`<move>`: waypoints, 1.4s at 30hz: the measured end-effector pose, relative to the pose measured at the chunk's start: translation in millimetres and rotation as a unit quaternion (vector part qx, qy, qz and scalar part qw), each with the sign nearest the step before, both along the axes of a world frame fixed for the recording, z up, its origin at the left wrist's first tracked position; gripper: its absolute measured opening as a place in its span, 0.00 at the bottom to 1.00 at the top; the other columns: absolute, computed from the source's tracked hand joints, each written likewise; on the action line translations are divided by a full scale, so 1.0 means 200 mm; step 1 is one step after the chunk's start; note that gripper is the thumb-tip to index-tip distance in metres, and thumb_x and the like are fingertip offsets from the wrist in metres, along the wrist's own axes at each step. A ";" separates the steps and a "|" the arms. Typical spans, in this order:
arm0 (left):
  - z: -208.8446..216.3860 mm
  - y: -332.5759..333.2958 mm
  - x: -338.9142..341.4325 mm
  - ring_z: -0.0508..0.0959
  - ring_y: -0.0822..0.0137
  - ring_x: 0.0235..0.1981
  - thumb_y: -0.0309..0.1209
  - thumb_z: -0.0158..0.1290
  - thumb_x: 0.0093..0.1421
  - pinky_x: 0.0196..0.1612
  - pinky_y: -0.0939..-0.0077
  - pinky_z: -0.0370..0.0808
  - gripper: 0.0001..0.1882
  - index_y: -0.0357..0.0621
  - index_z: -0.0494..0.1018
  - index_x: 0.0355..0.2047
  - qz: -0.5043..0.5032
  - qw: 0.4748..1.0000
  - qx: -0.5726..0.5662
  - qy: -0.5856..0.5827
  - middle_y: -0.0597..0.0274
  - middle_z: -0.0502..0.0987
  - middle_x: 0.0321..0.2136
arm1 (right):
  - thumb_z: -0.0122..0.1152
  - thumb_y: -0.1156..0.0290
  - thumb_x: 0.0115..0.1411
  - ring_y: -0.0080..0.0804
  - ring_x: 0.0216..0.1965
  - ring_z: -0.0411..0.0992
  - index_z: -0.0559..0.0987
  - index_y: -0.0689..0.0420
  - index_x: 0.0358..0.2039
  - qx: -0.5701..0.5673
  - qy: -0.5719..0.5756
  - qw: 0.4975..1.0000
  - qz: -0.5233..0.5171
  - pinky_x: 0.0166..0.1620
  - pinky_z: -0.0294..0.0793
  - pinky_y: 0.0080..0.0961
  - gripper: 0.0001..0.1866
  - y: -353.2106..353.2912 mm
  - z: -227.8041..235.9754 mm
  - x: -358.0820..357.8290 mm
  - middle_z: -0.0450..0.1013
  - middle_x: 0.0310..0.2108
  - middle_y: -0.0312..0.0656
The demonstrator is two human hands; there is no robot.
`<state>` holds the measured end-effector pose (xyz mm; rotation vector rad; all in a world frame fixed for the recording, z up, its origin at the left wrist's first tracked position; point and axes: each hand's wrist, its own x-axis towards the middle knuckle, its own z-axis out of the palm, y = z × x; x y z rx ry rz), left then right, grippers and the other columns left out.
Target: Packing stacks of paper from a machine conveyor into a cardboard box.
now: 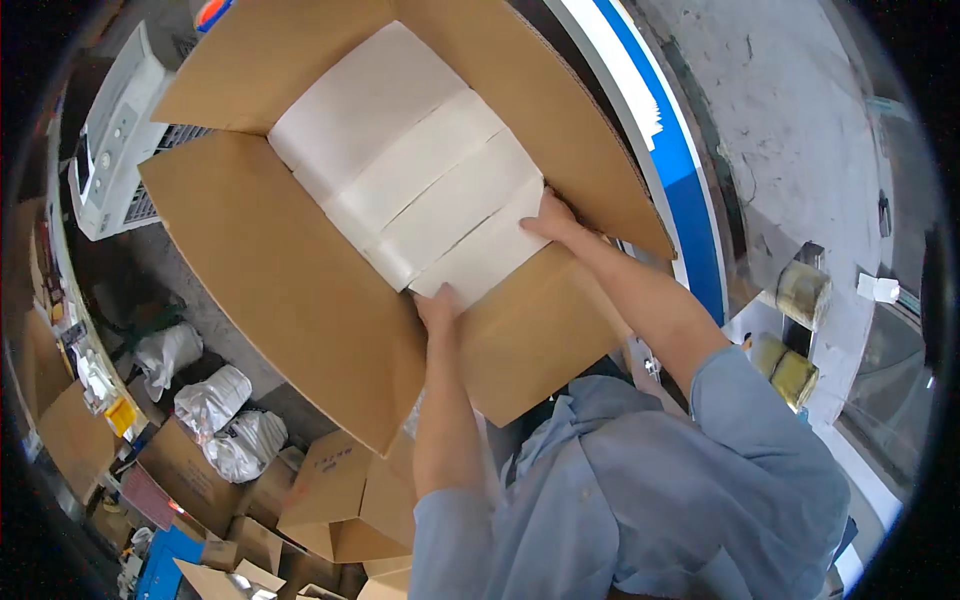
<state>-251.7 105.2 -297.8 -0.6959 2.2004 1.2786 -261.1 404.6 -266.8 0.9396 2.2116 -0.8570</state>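
Grey floor (225, 325) showed at the left of my remote view, crowded with goods. Leftmost, I recorded a white appliance (125, 120) with round knobs and, far below it, a blue bin (168, 560). Next came silvery plastic bags (245, 445) and, lower, open cardboard boxes (325, 490). At centre I found a large brown carton (270, 270), open, with white boxes (385, 110) set side by side inside it. The left hand (437, 305) was at one end of the nearest white box (485, 240), thumb over its top; the fingers were hidden, so I could not tell whether it was clamped. That box lay inside the carton, closest to the person, a thin dark line parting it from its neighbour. The right hand (553, 218) was at the opposite end, thumb on top; its grip I likewise could not confirm. The hands stood well apart. Rightward, I noted a blue-and-white panel (690, 210), then two yellowish rolls (785, 368).
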 end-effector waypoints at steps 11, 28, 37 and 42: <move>-0.05 -0.04 -0.03 0.70 0.57 0.57 0.50 0.52 0.64 0.59 0.62 0.66 0.35 0.32 0.63 0.60 0.231 0.944 0.192 -0.135 0.51 0.69 0.58 | 0.74 0.58 0.49 0.44 0.61 0.66 0.64 0.62 0.63 -0.222 0.060 0.967 -0.109 0.63 0.65 0.33 0.45 0.09 -0.01 -0.04 0.66 0.62 0.50; 0.77 0.04 0.16 0.70 0.47 0.61 0.43 0.55 0.63 0.60 0.60 0.68 0.36 0.28 0.61 0.62 -0.209 0.977 -0.052 0.009 0.36 0.69 0.58 | 0.69 0.49 0.51 0.80 0.59 0.58 0.60 0.62 0.65 0.028 -0.048 0.967 0.249 0.61 0.66 0.48 0.48 -0.80 0.19 0.09 0.54 0.59 0.82; 1.03 -0.09 0.37 0.75 0.61 0.53 0.33 0.55 0.66 0.55 0.68 0.72 0.27 0.31 0.64 0.61 -0.113 0.989 0.035 0.093 0.47 0.73 0.53 | 0.59 0.54 0.54 0.49 0.48 0.76 0.79 0.65 0.43 -0.246 0.022 0.951 0.187 0.50 0.74 0.42 0.26 -0.94 -0.01 0.04 0.77 0.45 0.55; 1.07 -0.15 0.46 0.76 0.63 0.51 0.34 0.54 0.66 0.54 0.69 0.72 0.27 0.31 0.63 0.61 -0.033 0.993 0.106 0.041 0.49 0.74 0.52 | 0.57 0.52 0.55 0.52 0.31 0.78 0.82 0.66 0.23 -0.095 -0.006 0.987 0.128 0.40 0.76 0.44 0.25 -0.31 -0.06 -0.02 0.79 0.26 0.57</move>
